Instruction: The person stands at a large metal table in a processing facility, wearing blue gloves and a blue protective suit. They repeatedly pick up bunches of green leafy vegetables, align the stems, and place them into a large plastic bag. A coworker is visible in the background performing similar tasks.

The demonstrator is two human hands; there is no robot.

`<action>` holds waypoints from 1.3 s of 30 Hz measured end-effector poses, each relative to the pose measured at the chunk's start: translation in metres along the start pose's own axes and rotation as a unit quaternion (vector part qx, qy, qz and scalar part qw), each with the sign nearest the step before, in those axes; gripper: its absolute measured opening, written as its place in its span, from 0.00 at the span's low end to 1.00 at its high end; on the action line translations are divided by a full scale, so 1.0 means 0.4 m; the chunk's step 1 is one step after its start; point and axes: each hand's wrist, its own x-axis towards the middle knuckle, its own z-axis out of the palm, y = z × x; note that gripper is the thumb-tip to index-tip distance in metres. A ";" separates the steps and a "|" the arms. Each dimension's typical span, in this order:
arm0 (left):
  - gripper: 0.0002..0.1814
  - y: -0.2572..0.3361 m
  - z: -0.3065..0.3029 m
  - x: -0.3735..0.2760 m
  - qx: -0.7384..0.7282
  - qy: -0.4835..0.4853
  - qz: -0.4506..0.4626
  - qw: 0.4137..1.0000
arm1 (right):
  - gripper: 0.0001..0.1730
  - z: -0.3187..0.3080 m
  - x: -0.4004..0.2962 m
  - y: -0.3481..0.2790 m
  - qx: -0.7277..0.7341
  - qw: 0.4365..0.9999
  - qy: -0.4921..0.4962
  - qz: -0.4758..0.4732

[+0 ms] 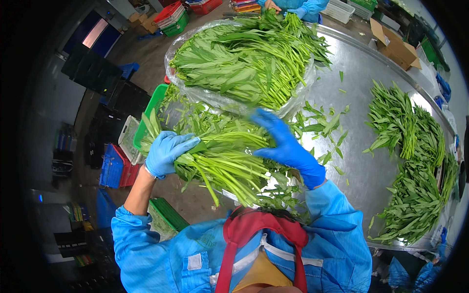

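My left hand (168, 152), in a light blue glove, grips a bunch of long-stemmed leafy greens (227, 161) near its leafy end; the stems point right and toward me. Beside the stem ends is my right hand (284, 143), in a darker blue glove, fingers spread and a little blurred, with nothing seen in it. Beyond both hands a large heap of the same greens (238, 62) lies in a clear plastic bag (306, 88). Loose leaves (326, 128) are scattered on the metal table (359, 73). More bunches (414, 183) lie at the right.
A green plastic basket (150, 106) stands at the table's left edge, with blue and red crates (117, 166) below it. Across the table, a co-worker's gloved hand (297, 13) and bare hand (272, 5) hold greens. An open cardboard box (397, 47) stands beyond the table's far right edge.
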 end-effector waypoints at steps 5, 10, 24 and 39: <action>0.38 -0.009 -0.001 0.007 -0.112 -0.053 -0.037 0.992 | 0.16 0.068 -0.025 0.053 0.084 0.991 -0.098 0.028; 0.35 -0.057 0.049 -0.112 -0.200 -0.032 -0.175 0.964 | 0.12 -0.030 -0.201 0.232 0.119 0.937 -0.015 0.329; 0.31 -0.074 0.179 -0.105 -0.418 -0.124 -0.215 0.874 | 0.11 0.113 -0.069 0.187 0.429 0.804 0.077 0.404; 0.26 -0.033 0.172 -0.071 -0.497 -0.146 -0.120 0.847 | 0.31 0.098 0.031 0.063 0.393 0.868 -0.192 0.237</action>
